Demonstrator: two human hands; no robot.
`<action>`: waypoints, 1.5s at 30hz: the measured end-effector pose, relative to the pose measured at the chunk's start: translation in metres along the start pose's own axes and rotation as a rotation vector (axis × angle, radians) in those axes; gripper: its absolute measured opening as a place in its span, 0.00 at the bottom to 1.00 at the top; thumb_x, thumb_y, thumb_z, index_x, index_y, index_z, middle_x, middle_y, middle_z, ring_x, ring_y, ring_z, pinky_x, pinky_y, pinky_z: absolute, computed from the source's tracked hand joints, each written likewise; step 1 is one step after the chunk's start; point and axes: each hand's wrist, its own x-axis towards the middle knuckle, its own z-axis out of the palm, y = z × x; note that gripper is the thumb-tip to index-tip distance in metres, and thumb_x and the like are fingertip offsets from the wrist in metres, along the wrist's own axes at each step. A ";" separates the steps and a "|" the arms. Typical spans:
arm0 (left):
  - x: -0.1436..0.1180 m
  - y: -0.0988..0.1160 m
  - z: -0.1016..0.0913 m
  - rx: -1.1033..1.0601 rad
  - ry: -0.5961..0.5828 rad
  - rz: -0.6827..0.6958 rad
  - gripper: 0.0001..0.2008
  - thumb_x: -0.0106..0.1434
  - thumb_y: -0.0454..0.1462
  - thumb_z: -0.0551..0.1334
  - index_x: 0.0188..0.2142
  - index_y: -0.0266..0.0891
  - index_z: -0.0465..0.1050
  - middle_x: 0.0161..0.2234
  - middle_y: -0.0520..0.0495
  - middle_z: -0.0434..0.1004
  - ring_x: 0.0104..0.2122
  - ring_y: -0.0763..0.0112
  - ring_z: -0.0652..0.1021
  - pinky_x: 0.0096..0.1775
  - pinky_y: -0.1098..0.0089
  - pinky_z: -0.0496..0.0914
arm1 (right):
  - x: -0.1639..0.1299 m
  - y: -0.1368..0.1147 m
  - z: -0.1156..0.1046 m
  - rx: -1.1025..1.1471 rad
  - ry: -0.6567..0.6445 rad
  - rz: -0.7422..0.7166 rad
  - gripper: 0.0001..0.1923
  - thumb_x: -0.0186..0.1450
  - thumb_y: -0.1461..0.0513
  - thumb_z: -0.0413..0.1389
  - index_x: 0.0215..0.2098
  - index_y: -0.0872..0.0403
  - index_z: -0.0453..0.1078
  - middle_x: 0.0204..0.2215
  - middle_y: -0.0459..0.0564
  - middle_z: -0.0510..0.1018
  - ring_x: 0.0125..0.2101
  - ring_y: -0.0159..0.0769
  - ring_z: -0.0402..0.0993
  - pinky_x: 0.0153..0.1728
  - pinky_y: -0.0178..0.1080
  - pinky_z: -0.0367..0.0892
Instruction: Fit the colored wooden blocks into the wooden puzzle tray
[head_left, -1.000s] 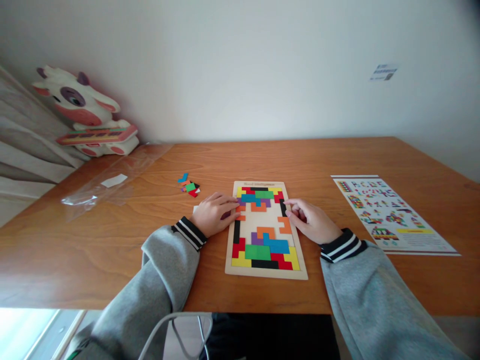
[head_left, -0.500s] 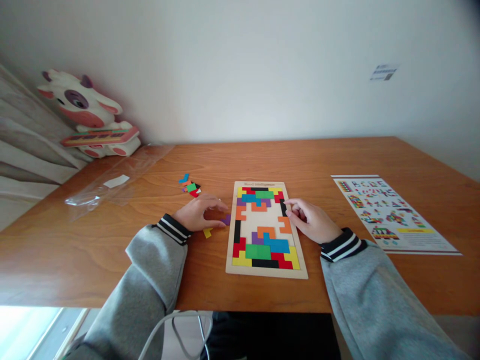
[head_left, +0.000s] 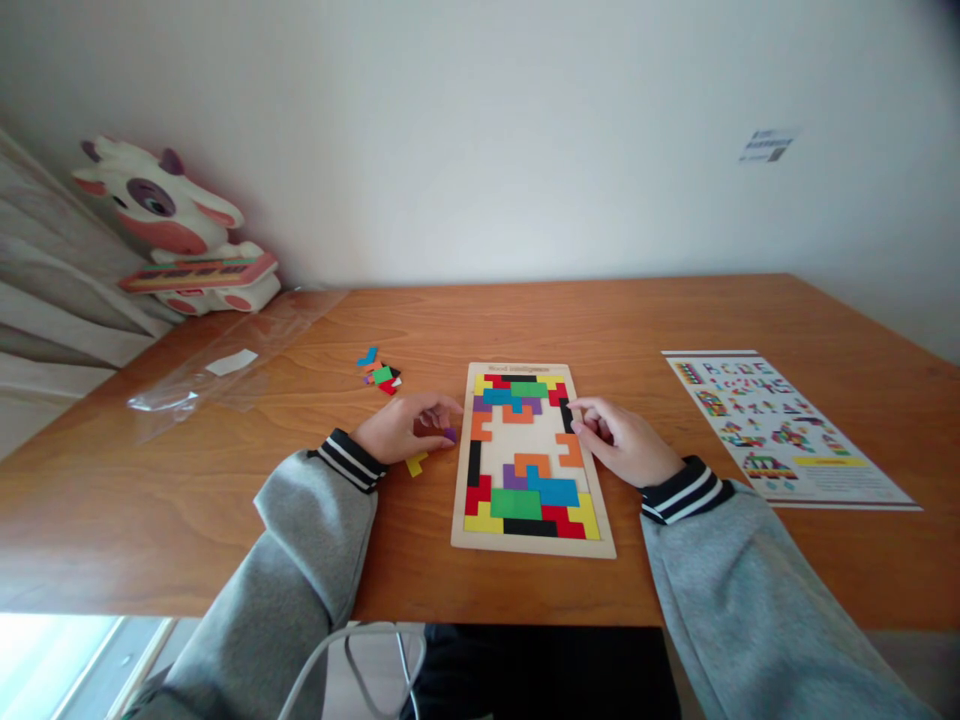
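My left hand (head_left: 401,425) is just left of the wooden puzzle board (head_left: 534,548), thumb and fingers closed on a purple puzzle piece (head_left: 450,435) that is partly covered. A yellow puzzle piece (head_left: 416,464) lies on the table under that wrist. Across the board, my right hand (head_left: 626,442) has its thumb and index finger at the right edge, next to a black piece (head_left: 566,416) and an orange piece (head_left: 570,450). Coloured pieces fill the top and bottom of the board, and bare wood shows in its middle.
A small heap of loose pieces (head_left: 382,374) lies beyond my left hand. Farther left are a clear plastic bag (head_left: 180,395) and a cow-shaped toy keyboard (head_left: 187,235). A printed pattern sheet (head_left: 787,430) lies to the right. A white cable (head_left: 319,650) hangs by the front edge.
The purple piece has turned in my left fingers and shows less than before. That hand has shifted very slightly. My right hand stays at the board's edge.
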 end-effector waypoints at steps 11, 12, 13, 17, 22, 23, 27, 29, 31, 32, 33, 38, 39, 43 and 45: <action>0.008 0.040 0.021 0.027 0.231 0.276 0.10 0.66 0.42 0.65 0.37 0.38 0.82 0.35 0.45 0.82 0.30 0.73 0.78 0.30 0.74 0.72 | 0.002 -0.017 0.001 0.017 0.231 -0.153 0.10 0.70 0.57 0.52 0.43 0.52 0.71 0.30 0.49 0.74 0.30 0.36 0.71 0.33 0.40 0.69; 0.009 0.044 0.025 0.014 0.262 0.279 0.10 0.66 0.42 0.65 0.38 0.39 0.82 0.36 0.44 0.82 0.31 0.72 0.79 0.32 0.74 0.73 | 0.002 -0.020 0.001 0.033 0.230 -0.176 0.09 0.70 0.57 0.52 0.43 0.52 0.71 0.30 0.48 0.74 0.29 0.36 0.71 0.33 0.39 0.69; 0.010 0.047 0.029 -0.002 0.292 0.280 0.09 0.66 0.41 0.65 0.38 0.39 0.82 0.37 0.44 0.82 0.33 0.71 0.80 0.34 0.73 0.74 | 0.002 -0.023 0.001 0.055 0.220 -0.196 0.08 0.70 0.58 0.53 0.42 0.52 0.72 0.30 0.48 0.74 0.29 0.35 0.71 0.33 0.39 0.70; 0.011 0.056 0.045 -0.081 0.316 0.244 0.08 0.66 0.39 0.65 0.40 0.39 0.82 0.37 0.45 0.83 0.35 0.71 0.81 0.39 0.72 0.76 | 0.001 -0.034 0.003 0.162 0.135 -0.275 0.06 0.69 0.59 0.56 0.41 0.52 0.73 0.32 0.48 0.77 0.29 0.32 0.73 0.31 0.36 0.71; 0.010 0.066 0.061 -0.292 0.230 0.152 0.12 0.65 0.43 0.66 0.38 0.34 0.80 0.33 0.44 0.82 0.30 0.72 0.80 0.32 0.74 0.76 | -0.001 -0.044 0.008 0.267 0.042 -0.352 0.11 0.65 0.56 0.63 0.42 0.53 0.74 0.34 0.49 0.79 0.30 0.31 0.75 0.32 0.35 0.73; 0.010 0.067 0.063 -0.284 0.215 0.175 0.11 0.65 0.42 0.66 0.37 0.35 0.80 0.32 0.44 0.82 0.30 0.72 0.80 0.33 0.74 0.76 | -0.002 -0.045 0.009 0.276 0.036 -0.363 0.11 0.65 0.55 0.63 0.42 0.52 0.74 0.33 0.49 0.79 0.29 0.31 0.75 0.32 0.35 0.74; 0.009 0.073 0.071 -0.205 0.191 0.232 0.07 0.63 0.39 0.68 0.35 0.36 0.81 0.30 0.46 0.80 0.28 0.74 0.78 0.32 0.74 0.73 | -0.002 -0.047 0.009 0.329 0.039 -0.401 0.07 0.66 0.57 0.62 0.38 0.52 0.76 0.32 0.49 0.81 0.30 0.31 0.76 0.34 0.35 0.74; 0.008 0.076 0.074 -0.229 0.202 0.180 0.07 0.63 0.38 0.68 0.35 0.35 0.81 0.30 0.46 0.80 0.27 0.75 0.77 0.31 0.75 0.73 | -0.002 -0.048 0.008 0.362 0.030 -0.404 0.05 0.66 0.58 0.62 0.37 0.52 0.77 0.31 0.48 0.81 0.31 0.32 0.77 0.35 0.36 0.74; 0.007 0.077 0.076 -0.267 0.208 0.129 0.07 0.63 0.38 0.67 0.35 0.35 0.80 0.30 0.46 0.80 0.27 0.75 0.78 0.30 0.76 0.73 | -0.002 -0.050 0.008 0.371 0.027 -0.391 0.06 0.65 0.58 0.63 0.38 0.52 0.77 0.32 0.48 0.81 0.31 0.32 0.77 0.34 0.36 0.74; 0.007 0.078 0.077 -0.280 0.200 0.117 0.07 0.63 0.38 0.67 0.35 0.35 0.80 0.30 0.46 0.81 0.27 0.75 0.78 0.30 0.76 0.73 | -0.003 -0.050 0.008 0.368 0.029 -0.382 0.07 0.65 0.58 0.64 0.38 0.52 0.77 0.32 0.48 0.82 0.30 0.32 0.77 0.34 0.36 0.74; 0.007 0.078 0.077 -0.285 0.189 0.116 0.07 0.64 0.38 0.67 0.36 0.35 0.80 0.31 0.46 0.81 0.27 0.75 0.79 0.30 0.76 0.73 | -0.004 -0.051 0.008 0.364 0.033 -0.374 0.07 0.65 0.58 0.64 0.38 0.52 0.77 0.32 0.48 0.82 0.30 0.32 0.77 0.34 0.36 0.74; 0.008 0.074 0.073 -0.162 0.153 0.207 0.09 0.66 0.39 0.65 0.43 0.38 0.79 0.35 0.46 0.81 0.32 0.73 0.80 0.36 0.73 0.75 | -0.014 -0.046 0.007 0.363 0.083 -0.234 0.06 0.67 0.58 0.60 0.35 0.52 0.74 0.34 0.50 0.83 0.33 0.34 0.79 0.33 0.35 0.74; 0.008 0.071 0.072 -0.097 0.164 0.238 0.09 0.67 0.38 0.64 0.44 0.38 0.78 0.36 0.46 0.81 0.34 0.71 0.80 0.39 0.71 0.76 | -0.017 -0.043 0.006 0.357 0.103 -0.186 0.06 0.67 0.58 0.60 0.35 0.52 0.74 0.35 0.50 0.83 0.32 0.34 0.80 0.32 0.35 0.74; 0.008 0.060 0.067 0.208 0.194 0.413 0.08 0.69 0.36 0.60 0.43 0.38 0.77 0.39 0.44 0.82 0.40 0.65 0.80 0.45 0.64 0.75 | -0.032 -0.028 0.003 0.288 0.204 -0.028 0.09 0.66 0.55 0.60 0.38 0.52 0.75 0.32 0.50 0.84 0.29 0.35 0.80 0.30 0.36 0.75; 0.008 0.057 0.066 0.279 0.170 0.467 0.08 0.69 0.36 0.59 0.43 0.38 0.77 0.39 0.44 0.82 0.41 0.65 0.79 0.45 0.64 0.75 | -0.037 -0.023 0.001 0.256 0.205 0.005 0.10 0.66 0.54 0.59 0.39 0.52 0.76 0.31 0.50 0.84 0.28 0.35 0.80 0.29 0.36 0.74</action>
